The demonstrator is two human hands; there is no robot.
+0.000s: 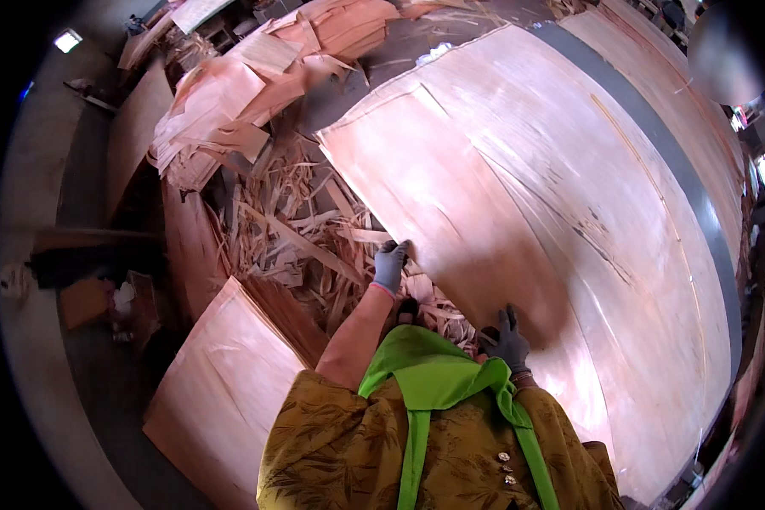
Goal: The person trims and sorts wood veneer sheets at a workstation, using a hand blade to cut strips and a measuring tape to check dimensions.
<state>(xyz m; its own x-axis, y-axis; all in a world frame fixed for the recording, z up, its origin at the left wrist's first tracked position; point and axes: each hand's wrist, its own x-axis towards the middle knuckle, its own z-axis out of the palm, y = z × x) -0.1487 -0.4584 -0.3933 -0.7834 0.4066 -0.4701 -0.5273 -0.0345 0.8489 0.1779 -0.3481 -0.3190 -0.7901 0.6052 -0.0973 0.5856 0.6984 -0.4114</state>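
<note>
A long, pale wood veneer sheet (450, 195) lies along the near left side of a broad stack of veneer (569, 178). My left hand (391, 267), in a grey glove, pinches this sheet at its left edge. Farther right along the same edge, my right hand (508, 342), in a darker-looking glove, rests on the sheet with its fingers stretched out. Part of the right thumb side is in shadow. A narrow seam or fold runs down the sheet's right side, against the veneer beneath it.
Torn veneer strips (297, 221) litter the floor left of the stack. Beyond them rises a heap of broken sheets (229, 93). Another veneer pile (221, 374) stands at my lower left. A grey strip (671, 136) separates the stack from more veneer (646, 59) at far right.
</note>
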